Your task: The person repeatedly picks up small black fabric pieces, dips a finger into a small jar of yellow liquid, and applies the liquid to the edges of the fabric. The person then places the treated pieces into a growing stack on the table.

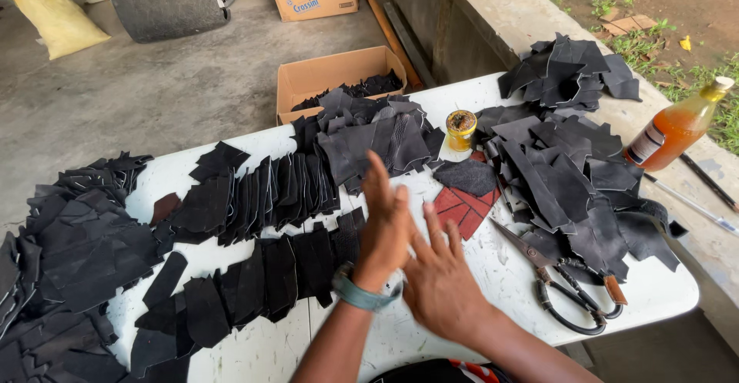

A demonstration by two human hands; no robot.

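— What are the hands doing?

— Both are empty. The left hand (382,225) stands on edge with its fingers straight and close together, and the right hand (440,279) is spread flat, palm down, its fingertips touching the left palm. They are blurred, so I cannot tell how firmly they press together. Neither grips anything.

— What lies closest to them?

— Just left of the left hand is a row of black leather pieces (265,271), overlapped like roof tiles along the white table (500,275). A second row (262,190) runs behind it, nearer the far edge.

— How would such a piece handle?

— I judge it light, thin and limp: the cut scraps drape and curl at their edges. It would flop if lifted by one corner, so pinching a free edge with thumb and fingers, or sliding a flat hand beneath, looks best. The matte surface seems grippy rather than slippery, and not fragile.

— And further out?

— A red stitched piece (464,207) lies just past the fingertips, touching a darker scrap. Scissors (566,287) lie to the right, a small yellow tin (461,129) stands behind, and a loose heap of leather (573,175) fills the right side. An orange bottle (677,125) stands on the ledge, and a cardboard box (339,75) of scraps sits on the floor.
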